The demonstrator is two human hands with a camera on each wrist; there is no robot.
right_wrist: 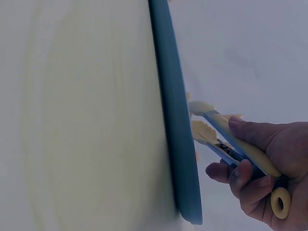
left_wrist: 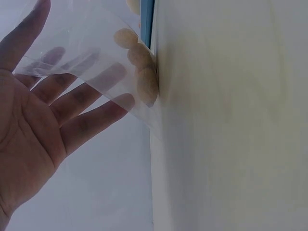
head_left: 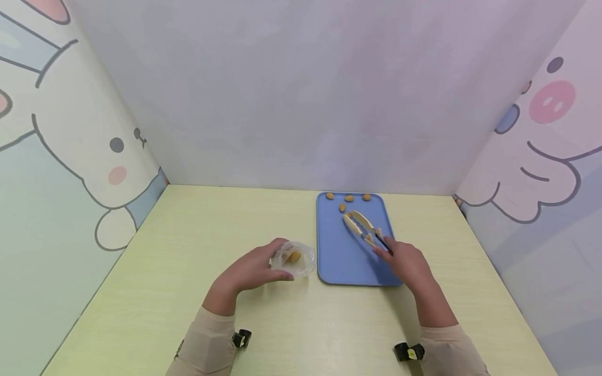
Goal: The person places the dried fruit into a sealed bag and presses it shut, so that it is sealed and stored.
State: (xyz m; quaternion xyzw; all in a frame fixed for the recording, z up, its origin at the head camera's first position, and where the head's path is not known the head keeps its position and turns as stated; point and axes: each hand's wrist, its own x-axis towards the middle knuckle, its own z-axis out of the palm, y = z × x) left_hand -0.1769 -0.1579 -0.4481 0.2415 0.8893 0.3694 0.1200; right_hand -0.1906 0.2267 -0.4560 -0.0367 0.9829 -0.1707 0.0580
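My left hand (head_left: 251, 267) holds a clear plastic bag (head_left: 308, 258) with its mouth spread wide, thumb and fingers curved round it. Several small brown nut-like pieces (left_wrist: 141, 56) lie in the bottom of the bag in the left wrist view, down by the table. My right hand (head_left: 408, 261) grips tongs (head_left: 354, 227) with beige scalloped tips and dark handles, reaching over the blue tray (head_left: 335, 261). The tong tips stand apart, and one brown piece (head_left: 349, 214) shows between them. Just beyond the tips lies another brown piece (head_left: 342, 208).
Along the tray's far edge sit a left piece (head_left: 330, 196), a middle piece (head_left: 349, 198) and a right piece (head_left: 367, 197). The pale wooden table (head_left: 211, 219) meets a plain back wall (head_left: 291, 104); cartoon-printed panels (head_left: 70, 156) rise at both sides.
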